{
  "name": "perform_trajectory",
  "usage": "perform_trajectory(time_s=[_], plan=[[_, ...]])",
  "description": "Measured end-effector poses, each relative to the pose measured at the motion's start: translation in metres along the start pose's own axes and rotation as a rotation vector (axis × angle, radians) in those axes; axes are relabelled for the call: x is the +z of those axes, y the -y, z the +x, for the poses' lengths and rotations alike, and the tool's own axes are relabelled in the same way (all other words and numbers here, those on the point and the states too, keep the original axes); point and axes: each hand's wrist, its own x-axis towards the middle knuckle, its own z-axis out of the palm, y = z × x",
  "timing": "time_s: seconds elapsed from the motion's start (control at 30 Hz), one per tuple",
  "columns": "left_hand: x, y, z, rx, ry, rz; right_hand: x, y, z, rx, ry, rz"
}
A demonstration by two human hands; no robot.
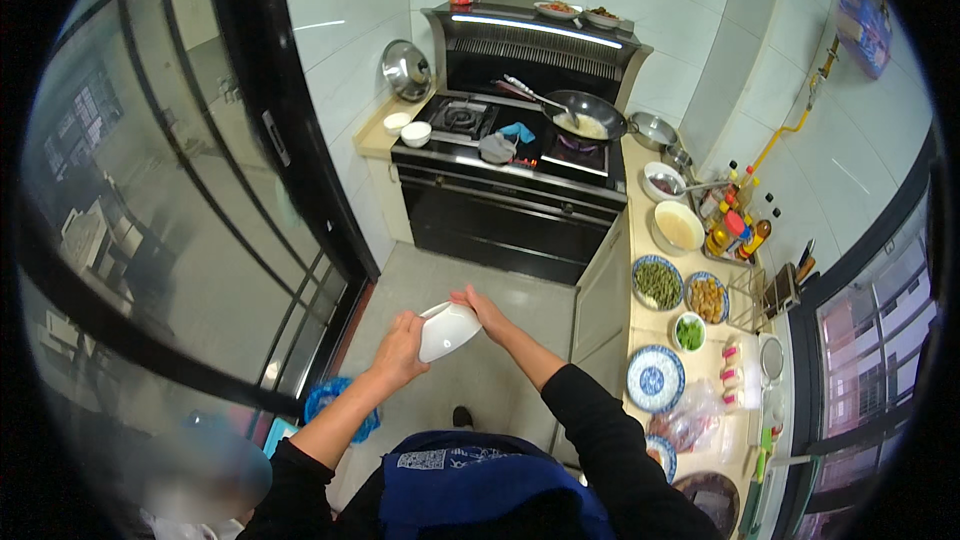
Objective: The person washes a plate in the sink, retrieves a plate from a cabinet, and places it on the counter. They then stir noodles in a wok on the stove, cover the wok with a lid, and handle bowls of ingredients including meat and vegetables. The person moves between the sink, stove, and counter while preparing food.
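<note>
A white bowl (448, 334) is tipped on its side above the floor, its smooth outer wall facing me. My left hand (403, 349) grips its left side, thumb below and fingers over the rim. At the right end of the rim is my right hand (484, 313), its fingers reaching over the far edge. What the bowl holds inside is hidden from this angle. Farther ahead, a black wok (609, 114) rests on the right burner of the stove (517, 136), with pale food (585, 127) and a metal spatula (536, 96) in it.
White bowls (416, 134) stand left of the stove, near a grey-and-blue cloth (498, 148). The right counter (641, 240) carries a bowl of pale liquid (677, 227), green beans (658, 283), bottles (724, 233) and a blue-patterned plate (655, 379). A glass door (247, 187) bounds the left; a blue-lined bin (330, 396) sits there.
</note>
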Motion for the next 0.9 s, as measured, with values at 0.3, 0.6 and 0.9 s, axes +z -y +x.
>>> perform_trajectory(time_s=[0.3,0.6,0.9], plan=[[0.028,0.054,0.181,0.012,0.06,0.007,-0.112,0.034,0.125,0.034,-0.106,0.008],[0.048,0.119,0.343,-0.125,0.05,0.068,-0.196,0.055,0.3,0.149,0.002,0.12],[0.074,0.249,0.412,-0.845,0.14,-1.026,-0.265,0.062,0.431,0.169,-0.116,-0.187]])
